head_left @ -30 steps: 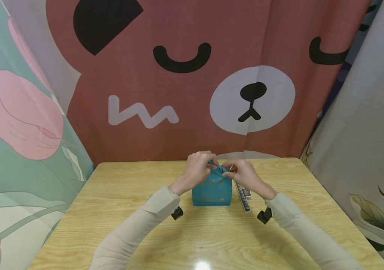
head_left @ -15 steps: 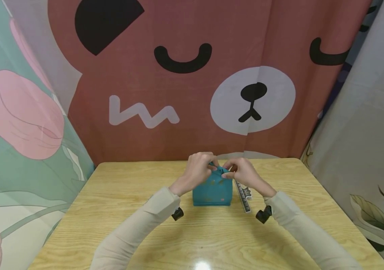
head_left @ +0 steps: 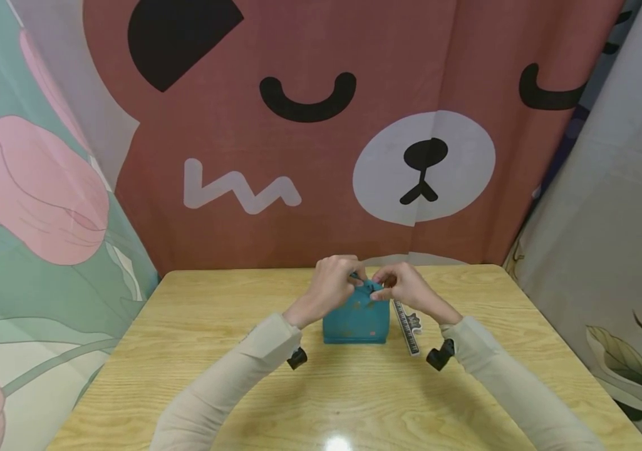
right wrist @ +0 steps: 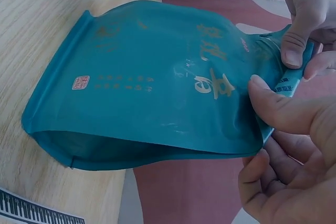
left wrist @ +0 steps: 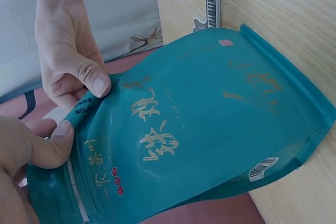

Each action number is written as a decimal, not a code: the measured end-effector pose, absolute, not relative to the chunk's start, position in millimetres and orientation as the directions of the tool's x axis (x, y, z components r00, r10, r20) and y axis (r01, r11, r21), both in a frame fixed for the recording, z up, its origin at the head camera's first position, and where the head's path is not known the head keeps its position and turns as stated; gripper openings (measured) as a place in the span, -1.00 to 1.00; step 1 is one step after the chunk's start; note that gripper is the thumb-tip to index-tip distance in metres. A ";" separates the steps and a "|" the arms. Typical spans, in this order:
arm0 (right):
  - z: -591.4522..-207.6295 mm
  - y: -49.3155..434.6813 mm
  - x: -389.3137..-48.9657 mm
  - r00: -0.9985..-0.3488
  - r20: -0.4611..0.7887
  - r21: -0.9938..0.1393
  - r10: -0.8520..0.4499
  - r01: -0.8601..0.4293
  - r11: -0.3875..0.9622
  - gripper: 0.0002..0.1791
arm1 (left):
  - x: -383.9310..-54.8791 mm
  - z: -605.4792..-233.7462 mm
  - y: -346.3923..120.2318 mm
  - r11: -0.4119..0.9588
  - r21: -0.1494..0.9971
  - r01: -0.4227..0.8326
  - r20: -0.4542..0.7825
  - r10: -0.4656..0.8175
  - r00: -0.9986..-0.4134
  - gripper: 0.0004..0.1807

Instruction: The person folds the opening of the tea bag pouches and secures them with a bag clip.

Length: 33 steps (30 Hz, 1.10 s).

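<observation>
Bag (head_left: 356,322) stands below and between our left hand (head_left: 329,283) and right hand (head_left: 408,289), long axis upright; both pinch its top edge, neither clearly nearer.

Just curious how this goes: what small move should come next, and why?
Perhaps ease the right hand outward along the top of the teal bag: it and the left hand pinch there, close together, and the material between looks bent.
</observation>
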State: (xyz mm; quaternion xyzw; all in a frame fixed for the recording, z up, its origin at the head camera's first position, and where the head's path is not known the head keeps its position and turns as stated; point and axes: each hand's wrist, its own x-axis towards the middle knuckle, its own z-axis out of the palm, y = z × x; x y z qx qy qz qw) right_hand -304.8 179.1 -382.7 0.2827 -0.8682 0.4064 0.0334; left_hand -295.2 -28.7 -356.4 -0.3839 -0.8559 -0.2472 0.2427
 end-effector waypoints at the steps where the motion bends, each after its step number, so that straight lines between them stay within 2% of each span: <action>1: -382.4 178.7 -304.9 -0.836 0.281 -0.689 -0.472 -0.518 0.506 -0.82 | -295.1 -356.5 -28.8 0.583 0.236 0.778 0.606 0.537 -0.587 -0.72; 5: -384.2 176.5 -305.7 -0.832 0.260 -0.698 -0.490 -0.513 0.499 -0.87 | -295.7 -357.6 -28.6 0.585 0.227 0.779 0.614 0.535 -0.580 -0.72; 9: -388.4 173.7 -306.7 -0.836 0.265 -0.695 -0.480 -0.511 0.506 -0.81 | -296.1 -358.7 -28.2 0.587 0.218 0.780 0.618 0.536 -0.576 -0.72; 17: -390.0 166.1 -302.1 -0.834 0.353 -0.581 -0.423 -0.550 0.600 -0.85 | -296.1 -357.4 -29.3 0.586 0.234 0.776 0.613 0.531 -0.585 -0.72; 23: -391.9 162.4 -297.4 -0.822 0.437 -0.493 -0.366 -0.559 0.667 -0.85 | -296.7 -357.9 -29.7 0.638 0.198 0.744 0.620 0.506 -0.600 -0.95; 28: -394.1 162.0 -296.4 -0.800 0.497 -0.468 -0.335 -0.573 0.673 -0.84 | -298.2 -360.4 -29.6 0.681 0.169 0.713 0.607 0.498 -0.619 -0.93; 33: -398.5 161.8 -297.8 -0.760 0.555 -0.439 -0.339 -0.613 0.657 -0.83 | -300.3 -362.6 -29.2 0.678 0.152 0.719 0.606 0.511 -0.610 -0.95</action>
